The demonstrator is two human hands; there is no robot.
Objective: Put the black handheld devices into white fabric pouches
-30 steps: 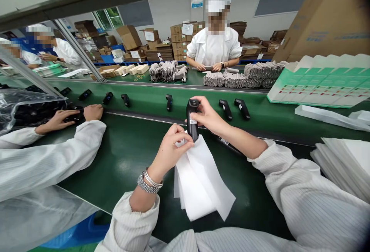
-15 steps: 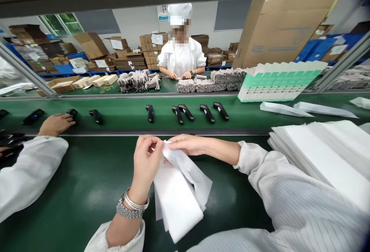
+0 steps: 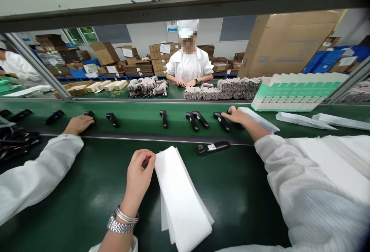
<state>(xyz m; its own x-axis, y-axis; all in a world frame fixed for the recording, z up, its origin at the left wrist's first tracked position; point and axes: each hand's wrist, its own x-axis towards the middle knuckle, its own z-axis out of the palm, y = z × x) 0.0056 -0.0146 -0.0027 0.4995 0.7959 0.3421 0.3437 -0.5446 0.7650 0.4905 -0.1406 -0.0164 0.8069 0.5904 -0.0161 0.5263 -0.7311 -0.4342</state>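
My left hand [image 3: 140,172] pinches the top corner of a small stack of white foam pouches [image 3: 180,194] lying on the green table. My right hand [image 3: 238,116] is stretched out onto the conveyor belt [image 3: 135,118]. Its fingers curl down over a black handheld device [image 3: 228,112], the rightmost of a row of black devices [image 3: 196,119]. A filled white pouch [image 3: 260,120] lies on the belt right beside that hand. One more black device [image 3: 213,147] lies on the table edge between my hands.
A co-worker's hand [image 3: 77,124] at the left touches another black device [image 3: 89,113] on the belt. A stack of white pouches [image 3: 332,159] sits at my right. Green-and-white cartons [image 3: 297,96] stand behind the belt. A person in white [image 3: 189,65] works opposite.
My right hand pushed the black device into a pouch, left the pouch stack and reached out to the belt. A filled pouch now lies there. The left hand kept hold of the stack.
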